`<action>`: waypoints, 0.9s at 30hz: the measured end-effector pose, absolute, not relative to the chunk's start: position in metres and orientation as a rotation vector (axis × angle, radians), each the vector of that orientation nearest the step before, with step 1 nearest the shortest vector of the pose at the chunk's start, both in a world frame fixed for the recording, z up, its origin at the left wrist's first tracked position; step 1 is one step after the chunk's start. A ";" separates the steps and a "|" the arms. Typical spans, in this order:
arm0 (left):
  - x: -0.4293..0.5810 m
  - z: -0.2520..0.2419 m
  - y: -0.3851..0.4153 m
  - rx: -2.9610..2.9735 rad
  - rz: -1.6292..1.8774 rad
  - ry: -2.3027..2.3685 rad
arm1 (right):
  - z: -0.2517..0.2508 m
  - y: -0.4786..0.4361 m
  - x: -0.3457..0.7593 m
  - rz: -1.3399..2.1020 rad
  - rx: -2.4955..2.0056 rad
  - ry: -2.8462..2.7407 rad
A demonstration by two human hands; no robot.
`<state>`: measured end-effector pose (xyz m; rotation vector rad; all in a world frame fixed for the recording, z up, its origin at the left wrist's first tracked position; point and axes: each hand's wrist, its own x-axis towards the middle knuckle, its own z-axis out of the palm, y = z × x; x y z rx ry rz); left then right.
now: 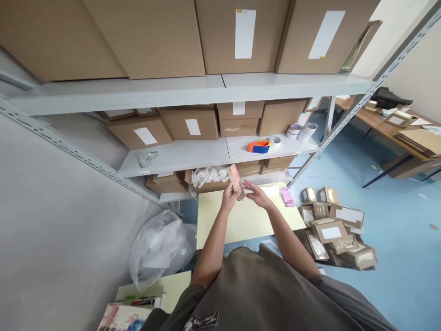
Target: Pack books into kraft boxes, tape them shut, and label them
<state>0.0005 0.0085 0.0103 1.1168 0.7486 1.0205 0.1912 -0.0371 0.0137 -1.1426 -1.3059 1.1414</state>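
Standing at a cream table point(248, 225) before a grey rack point(172, 98), the person pinches a tilted pink box point(234, 177) in the left hand point(228, 197), near the table's far edge. The right hand point(258, 196) is close beside it; whether it grips too, I cannot tell. A plastic bag point(160, 243) crowds the left, parcels point(331, 232) the right, with open blue floor point(399, 230) beyond. Fingers hide the box's lower part; a pink item point(286, 197) is pixelated; the top cartons point(151, 37) are cut off.

The cream table point(251, 225) bears a pink item point(287, 197), perhaps 1 white sheet point(271, 190).
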 end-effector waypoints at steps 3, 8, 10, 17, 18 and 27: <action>-0.037 0.010 0.021 0.991 0.948 0.648 | 0.017 -0.036 0.195 1.076 -1.316 -1.092; -0.069 0.011 0.037 0.939 0.851 0.548 | 0.030 -0.038 0.188 1.436 -1.097 -0.964; -0.070 0.010 0.041 0.961 0.832 0.579 | 0.035 -0.040 0.183 1.439 -1.043 -0.923; -0.064 0.014 0.047 1.094 0.831 0.657 | 0.051 -0.050 0.199 1.457 -0.983 -0.869; -0.064 0.016 0.047 1.102 0.819 0.653 | 0.054 -0.051 0.204 1.485 -0.976 -0.888; -0.035 0.029 0.043 1.287 0.984 0.796 | 0.065 -0.054 0.246 1.487 -0.950 -1.060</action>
